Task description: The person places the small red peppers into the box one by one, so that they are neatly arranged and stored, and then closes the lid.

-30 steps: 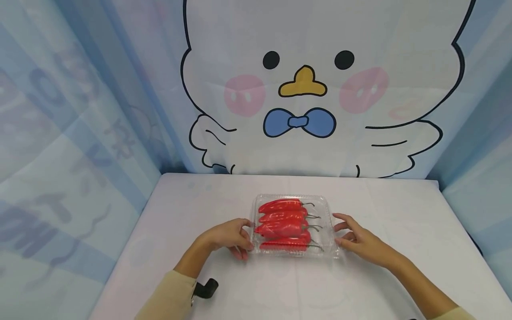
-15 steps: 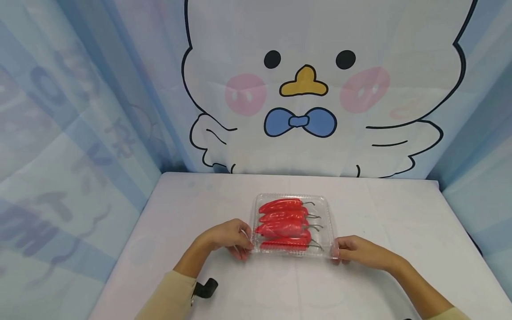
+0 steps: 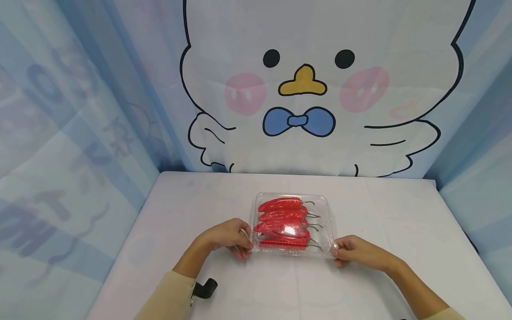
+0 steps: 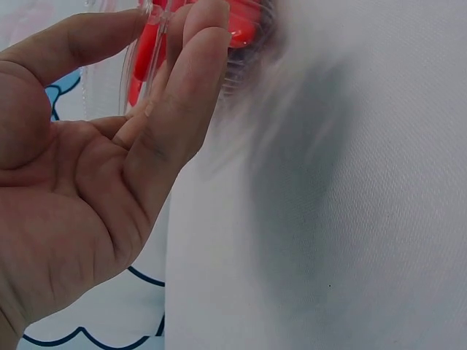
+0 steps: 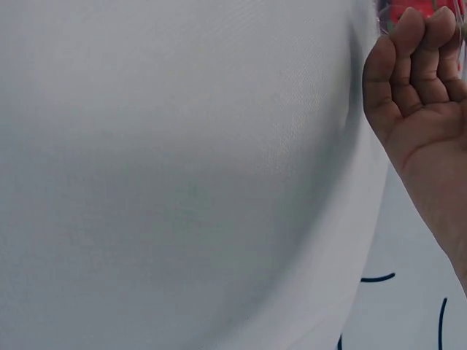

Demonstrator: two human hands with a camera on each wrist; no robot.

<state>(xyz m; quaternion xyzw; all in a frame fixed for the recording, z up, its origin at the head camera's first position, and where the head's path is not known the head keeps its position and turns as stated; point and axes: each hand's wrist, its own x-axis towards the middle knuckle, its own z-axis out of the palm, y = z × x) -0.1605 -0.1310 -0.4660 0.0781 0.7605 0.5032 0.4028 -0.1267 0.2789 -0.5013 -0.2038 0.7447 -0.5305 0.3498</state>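
A clear plastic clamshell box (image 3: 326, 211) lies closed on the white table, with several red chili peppers (image 3: 281, 216) side by side inside, their green stems toward the right. My left hand (image 3: 230, 235) pinches the box's left front corner; in the left wrist view its thumb and fingers (image 4: 201, 80) are on either side of the plastic rim. At the right front corner, my right hand (image 3: 358, 252) grips the edge between thumb and curled fingers. The right wrist view shows those fingers (image 5: 419, 73) bent at the box, which is mostly cut off there.
The white-covered table (image 3: 200, 191) runs back to a curtain (image 3: 304, 151) printed with a cartoon bird. Blue curtains (image 3: 80, 146) hang along both sides. A black strap-like piece (image 3: 205, 289) sits at the left sleeve.
My right hand has come down along the box's right side, and its fingers have closed from spread onto the front corner. The left hand stays at the left corner; the box has barely moved.
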